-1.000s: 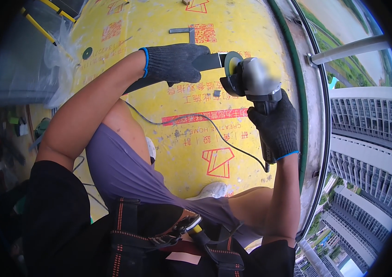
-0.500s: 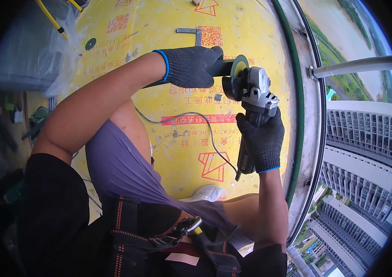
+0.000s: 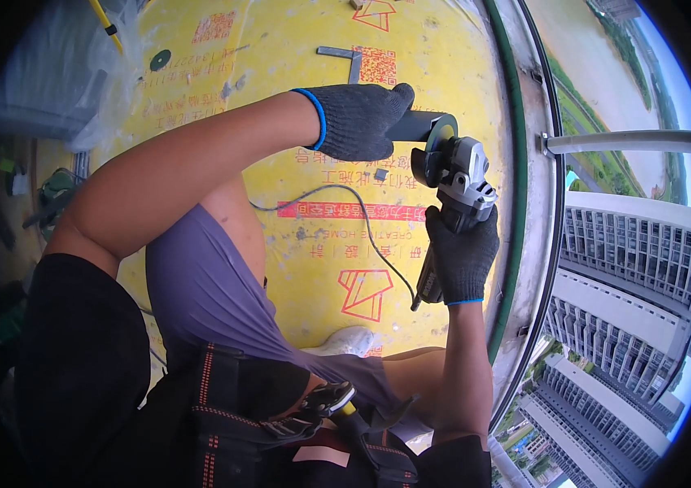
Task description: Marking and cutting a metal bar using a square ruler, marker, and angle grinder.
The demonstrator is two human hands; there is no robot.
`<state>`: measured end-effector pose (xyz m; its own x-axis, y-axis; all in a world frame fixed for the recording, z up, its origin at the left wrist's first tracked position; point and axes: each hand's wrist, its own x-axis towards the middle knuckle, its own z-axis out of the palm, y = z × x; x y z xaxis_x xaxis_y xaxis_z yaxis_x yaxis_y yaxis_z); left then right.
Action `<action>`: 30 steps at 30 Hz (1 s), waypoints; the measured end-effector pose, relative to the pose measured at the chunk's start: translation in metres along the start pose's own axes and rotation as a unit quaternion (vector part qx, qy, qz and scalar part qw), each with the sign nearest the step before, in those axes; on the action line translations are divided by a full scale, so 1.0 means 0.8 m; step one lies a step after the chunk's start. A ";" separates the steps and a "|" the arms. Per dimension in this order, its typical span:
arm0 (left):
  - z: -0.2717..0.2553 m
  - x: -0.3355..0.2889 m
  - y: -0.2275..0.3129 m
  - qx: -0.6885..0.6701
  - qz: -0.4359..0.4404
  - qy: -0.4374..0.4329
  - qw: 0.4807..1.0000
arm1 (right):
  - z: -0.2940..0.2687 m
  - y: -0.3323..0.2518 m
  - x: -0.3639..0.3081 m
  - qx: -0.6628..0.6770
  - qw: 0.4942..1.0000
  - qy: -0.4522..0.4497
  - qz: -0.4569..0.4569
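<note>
My left hand [image 3: 358, 122], in a dark knit glove with a blue cuff, is closed around a dark grey metal bar [image 3: 420, 126] that points right. My right hand [image 3: 463, 256], gloved alike, grips the body of an angle grinder [image 3: 466, 175] with a silver head and a black guard. Its thin cutting disc [image 3: 443, 132] meets the bar's right end; whether it has cut in cannot be seen. The grinder's grey cord [image 3: 366, 224] runs from its lower end over the yellow floor sheet [image 3: 313, 281]. A small grey offcut [image 3: 380, 174] lies below the bar.
An L-shaped square [image 3: 337, 53] and a loose dark disc [image 3: 161, 60] lie farther off. To the right are a green edge strip [image 3: 520, 163], a window frame and a metal rail [image 3: 622, 143]. Clear plastic sheeting [image 3: 52, 98] hangs left. A hammer [image 3: 349, 407] sits at my belt.
Both hands have shifted slightly in view: the left with the bar to the right, the grinder's head right and a little down. The disc still meets the bar's end, and both grips hold.
</note>
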<state>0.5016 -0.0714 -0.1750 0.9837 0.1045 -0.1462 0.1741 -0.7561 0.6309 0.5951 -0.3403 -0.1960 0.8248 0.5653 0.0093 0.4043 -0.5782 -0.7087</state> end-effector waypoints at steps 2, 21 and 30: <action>0.001 0.000 0.000 -0.005 -0.003 0.012 1.000 | 0.002 0.005 0.000 0.023 1.000 0.007 0.013; 0.011 0.010 0.005 0.015 -0.008 0.047 0.999 | 0.044 0.010 -0.005 0.327 0.932 -0.025 0.153; 0.019 0.017 -0.010 0.039 0.028 0.022 0.999 | 0.043 -0.007 -0.019 0.409 0.885 -0.078 0.208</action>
<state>0.5131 -0.0742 -0.1936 0.9931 0.0883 -0.0777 0.1170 -0.8092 0.5757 0.5665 -0.3256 -0.2164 0.7445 0.5154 -0.4243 -0.3950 -0.1722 -0.9024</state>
